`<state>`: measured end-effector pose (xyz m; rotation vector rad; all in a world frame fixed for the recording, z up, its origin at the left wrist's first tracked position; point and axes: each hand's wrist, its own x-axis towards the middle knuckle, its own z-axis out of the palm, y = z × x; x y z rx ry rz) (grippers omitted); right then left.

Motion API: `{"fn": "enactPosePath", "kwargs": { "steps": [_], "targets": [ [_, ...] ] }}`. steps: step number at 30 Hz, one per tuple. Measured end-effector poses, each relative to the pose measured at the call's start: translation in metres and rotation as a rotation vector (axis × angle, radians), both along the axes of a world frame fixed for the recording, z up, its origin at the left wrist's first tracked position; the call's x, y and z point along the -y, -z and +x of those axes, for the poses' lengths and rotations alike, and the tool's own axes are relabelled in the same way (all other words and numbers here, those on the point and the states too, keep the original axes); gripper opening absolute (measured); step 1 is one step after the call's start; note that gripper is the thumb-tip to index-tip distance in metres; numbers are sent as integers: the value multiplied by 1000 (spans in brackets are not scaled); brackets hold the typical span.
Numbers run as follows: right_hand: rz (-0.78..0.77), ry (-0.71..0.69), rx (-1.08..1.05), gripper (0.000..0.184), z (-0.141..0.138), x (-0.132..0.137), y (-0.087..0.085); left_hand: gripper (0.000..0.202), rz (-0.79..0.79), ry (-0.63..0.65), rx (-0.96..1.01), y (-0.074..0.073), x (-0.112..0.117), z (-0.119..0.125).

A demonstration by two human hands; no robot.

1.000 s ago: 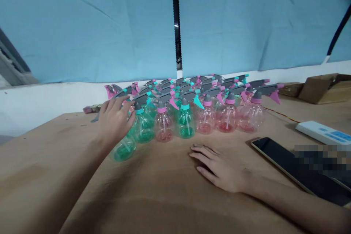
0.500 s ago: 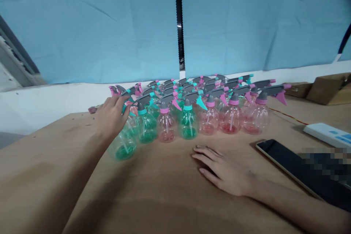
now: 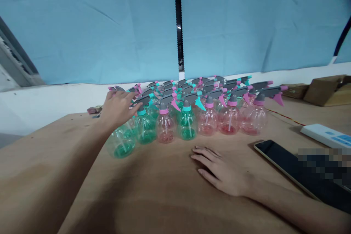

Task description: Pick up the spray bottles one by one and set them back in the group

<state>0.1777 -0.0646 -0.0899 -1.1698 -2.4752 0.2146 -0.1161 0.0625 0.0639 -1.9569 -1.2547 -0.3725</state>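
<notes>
Several small round spray bottles stand in rows on the wooden table. In front, at the left end, is a clear green spray bottle, its top hidden behind my left hand. My left hand hovers over that top with thumb and fingers apart; whether it touches the spray head cannot be seen. Right beside it stands another green spray bottle with a turquoise collar and grey head. A pink spray bottle and more green and pink ones continue the row. My right hand lies flat on the tabletop, fingers spread, holding nothing.
A dark phone lies right of my right hand, with a blurred patch beside it. Behind it are a white power strip and a thin red-yellow wire. Cardboard boxes sit at the back right. Blue sheeting covers the wall.
My left hand has loosened from its curl at the left bottle's spray head; its fingers now reach out to the right. The right hand stays put. The view has shifted slightly.
</notes>
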Motion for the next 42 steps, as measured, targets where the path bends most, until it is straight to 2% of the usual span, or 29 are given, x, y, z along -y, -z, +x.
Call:
{"fn": "enactPosePath", "kwargs": {
  "steps": [4, 9, 13, 18, 26, 29, 32, 34, 37, 42],
  "targets": [
    [2, -1, 16, 40, 0, 0, 0, 38, -103, -40, -66, -10, -8, 14],
    [14, -1, 12, 40, -1, 0, -1, 38, -160, 28, -9, -15, -7, 20],
    [14, 7, 12, 40, -1, 0, -1, 39, -145, 58, 5, -15, -2, 19],
    [19, -9, 18, 40, 0, 0, -1, 38, -115, 50, 56, -14, 13, 23],
    [-10, -3, 29, 40, 0, 0, -3, 33, -106, 169, 156, -13, 51, 22],
    [-12, -1, 31, 40, -1, 0, -4, 28, -137, 294, 391, -2, 72, 27],
    [-9, 2, 23, 40, -1, 0, -4, 22, -209, 428, 740, 20, 89, 41],
    [-9, 5, 17, 40, -1, 0, -3, 23, -238, 474, 959, 36, 95, 54],
    [-4, 3, 12, 39, -1, 0, -2, 26, -264, 506, 1219, 55, 93, 73],
    [6, -5, 27, 39, -1, 0, -5, 31, -597, 601, 1403, 67, 75, 104]
  ]
}}
